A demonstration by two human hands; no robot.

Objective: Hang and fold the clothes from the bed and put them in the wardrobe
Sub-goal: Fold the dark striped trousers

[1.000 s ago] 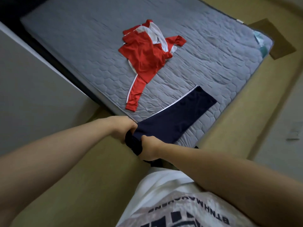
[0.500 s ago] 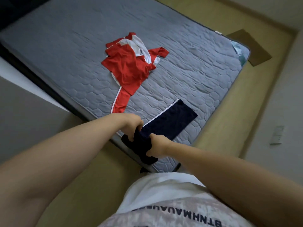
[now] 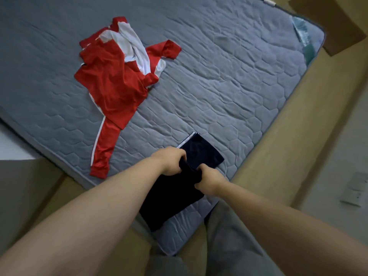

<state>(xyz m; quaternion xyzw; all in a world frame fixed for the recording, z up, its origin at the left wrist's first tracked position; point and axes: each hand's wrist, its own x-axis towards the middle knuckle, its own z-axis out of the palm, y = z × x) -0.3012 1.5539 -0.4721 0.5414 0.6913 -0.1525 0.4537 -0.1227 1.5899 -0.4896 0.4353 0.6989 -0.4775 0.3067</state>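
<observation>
A dark navy garment (image 3: 173, 198) with a white side stripe lies folded at the near corner of the grey quilted mattress (image 3: 229, 80). My left hand (image 3: 172, 162) and my right hand (image 3: 209, 181) both grip its bunched edge, side by side, and carry that edge over the part lying flat. A crumpled red and white jacket (image 3: 113, 84) lies further back on the mattress, one sleeve stretched toward the near edge. No wardrobe is in view.
A tan wooden bed frame (image 3: 288, 152) borders the mattress on the right and near side. A brown cardboard piece (image 3: 328, 26) lies at the far right corner. A grey panel (image 3: 22, 194) stands at the left. Pale floor (image 3: 338, 176) runs along the right.
Both hands have carried the gripped end of the navy garment forward over itself, so the outstretched leg now looks much shorter. The camera has moved closer over the mattress.
</observation>
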